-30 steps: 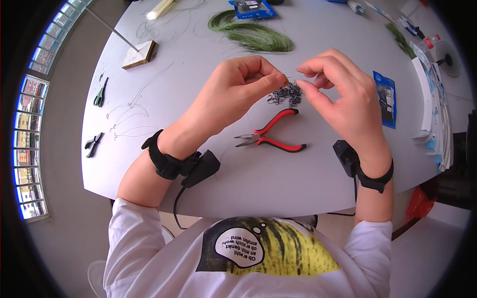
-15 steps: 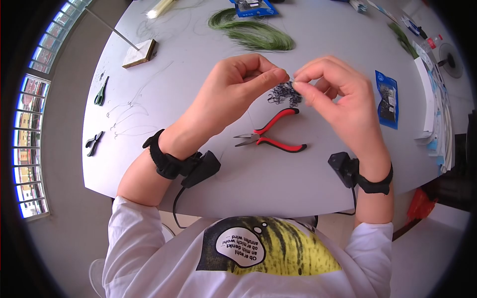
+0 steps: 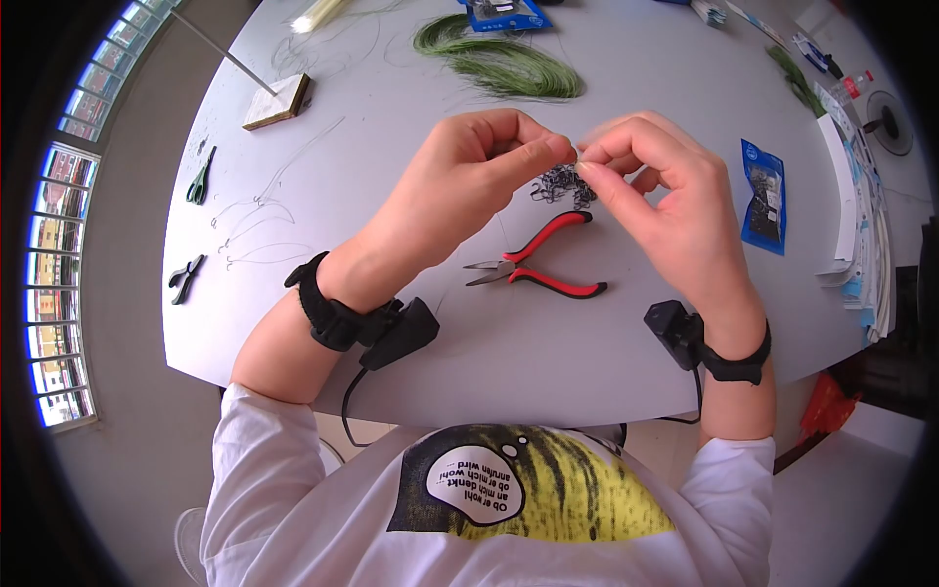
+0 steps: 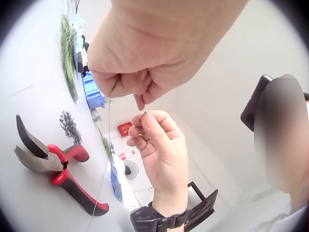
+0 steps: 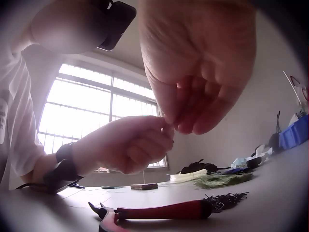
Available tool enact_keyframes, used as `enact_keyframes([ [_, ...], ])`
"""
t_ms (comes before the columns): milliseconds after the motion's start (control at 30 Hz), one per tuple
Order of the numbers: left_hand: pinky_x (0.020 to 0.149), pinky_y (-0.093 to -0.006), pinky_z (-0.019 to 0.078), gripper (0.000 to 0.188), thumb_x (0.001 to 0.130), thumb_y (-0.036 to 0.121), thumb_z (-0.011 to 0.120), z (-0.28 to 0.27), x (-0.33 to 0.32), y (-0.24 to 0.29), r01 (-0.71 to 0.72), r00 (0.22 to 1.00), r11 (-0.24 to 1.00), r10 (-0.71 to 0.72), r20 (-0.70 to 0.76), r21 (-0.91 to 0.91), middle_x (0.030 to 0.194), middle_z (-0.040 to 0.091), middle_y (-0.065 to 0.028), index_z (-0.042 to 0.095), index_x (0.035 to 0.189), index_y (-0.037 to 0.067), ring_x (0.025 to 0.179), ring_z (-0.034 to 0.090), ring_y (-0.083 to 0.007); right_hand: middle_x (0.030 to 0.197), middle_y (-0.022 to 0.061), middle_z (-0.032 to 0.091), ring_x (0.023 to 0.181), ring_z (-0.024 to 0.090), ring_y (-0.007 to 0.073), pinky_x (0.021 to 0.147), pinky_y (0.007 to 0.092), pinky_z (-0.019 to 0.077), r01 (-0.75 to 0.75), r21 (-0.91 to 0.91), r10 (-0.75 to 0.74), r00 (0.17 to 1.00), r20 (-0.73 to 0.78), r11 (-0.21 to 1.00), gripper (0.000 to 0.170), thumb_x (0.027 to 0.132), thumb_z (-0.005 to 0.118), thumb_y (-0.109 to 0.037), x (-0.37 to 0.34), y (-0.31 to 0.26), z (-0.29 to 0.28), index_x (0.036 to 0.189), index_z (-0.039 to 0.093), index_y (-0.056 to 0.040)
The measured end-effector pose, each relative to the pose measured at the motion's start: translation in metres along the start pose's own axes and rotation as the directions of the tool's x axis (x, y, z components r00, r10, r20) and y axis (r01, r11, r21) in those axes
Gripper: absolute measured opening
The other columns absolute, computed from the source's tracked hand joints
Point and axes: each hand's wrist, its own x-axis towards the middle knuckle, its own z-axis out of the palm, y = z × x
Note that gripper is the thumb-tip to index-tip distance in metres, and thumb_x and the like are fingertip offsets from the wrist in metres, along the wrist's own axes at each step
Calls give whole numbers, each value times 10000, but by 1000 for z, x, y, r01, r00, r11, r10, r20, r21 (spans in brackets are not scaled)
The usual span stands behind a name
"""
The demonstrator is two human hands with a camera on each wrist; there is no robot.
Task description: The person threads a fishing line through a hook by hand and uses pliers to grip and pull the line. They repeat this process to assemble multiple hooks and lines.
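At the middle of the table both hands meet fingertip to fingertip. My left hand pinches a tiny fishing hook, mostly hidden by the fingers, and a thin clear fishing line hangs down beside it in the left wrist view. With thumb and forefinger my right hand pinches the line right at the hook; its other fingers are loosely bent. Just below the fingertips lies a pile of dark fishing hooks. Red-and-black pliers rest nearer the body, handles spread and jaws pointing left.
A hank of green line lies at the back, near a blue packet. Another blue packet is on the right. At left are scissors, a small black tool, hooks on looped lines and a wooden block with a rod.
My right hand has come left from a little apart, and its thumb and forefinger have closed at the left fingertips. My left hand has hardly moved.
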Motion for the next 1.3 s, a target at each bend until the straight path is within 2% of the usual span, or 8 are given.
enact_keyframes([
  [200,489,-212,204,199,966,214,611,1,0,-2,24,1000,999,-23,17,-47,676,417,87,632,956,16,545,269,-15,790,47,638,654,632,159,541,274,500,-19,-39,17,998,-65,999,69,827,673,-7,-1,-2,7,843,610,-31],
  [267,488,-214,200,199,969,213,607,1,-1,-2,51,998,996,-48,35,-69,667,400,91,629,967,15,542,261,-15,777,46,629,642,631,170,536,283,493,88,-72,-97,988,-123,994,84,821,675,1,0,4,12,826,598,-32],
  [333,486,-217,189,203,973,214,602,0,-1,-3,95,994,971,-79,81,-217,656,378,94,623,988,13,539,246,-18,774,48,627,640,632,176,540,284,495,93,-92,-104,987,-124,991,90,816,675,7,-1,4,11,823,594,-33],
  [433,486,-216,184,213,974,219,602,1,-2,0,110,991,961,-86,102,-254,658,382,93,621,1002,8,539,247,-18,769,50,624,639,633,181,553,281,501,105,-151,-124,984,-126,983,101,808,678,13,-2,4,9,819,590,-35],
  [633,483,-217,183,219,974,226,606,3,0,-7,14,1000,997,-12,29,-79,661,391,94,631,1006,11,533,248,-17,763,53,629,632,631,194,566,288,502,113,-171,-139,980,-143,979,119,791,700,4,-2,5,10,825,596,-44],
  [700,483,-216,183,219,973,227,606,3,-1,-5,17,999,996,-15,32,-83,664,400,93,634,1002,12,533,247,-16,760,56,630,629,629,201,562,294,496,95,-106,-113,977,-180,990,123,786,707,-1,-1,5,10,827,599,-45],
  [1067,480,-211,194,239,972,241,608,3,-1,-4,28,999,996,-26,21,-80,690,447,83,647,1005,7,537,253,-15,744,41,636,618,622,205,551,301,473,118,-246,-144,985,-92,962,108,791,706,-53,-1,5,0,790,598,-55],
  [1300,489,-204,227,222,962,239,613,1,0,-7,35,999,999,-35,-8,-42,791,571,50,639,952,18,555,283,-15,760,40,642,635,635,184,562,297,483,66,-239,-77,996,-39,969,123,781,718,-67,-3,5,-1,815,600,-57],
])
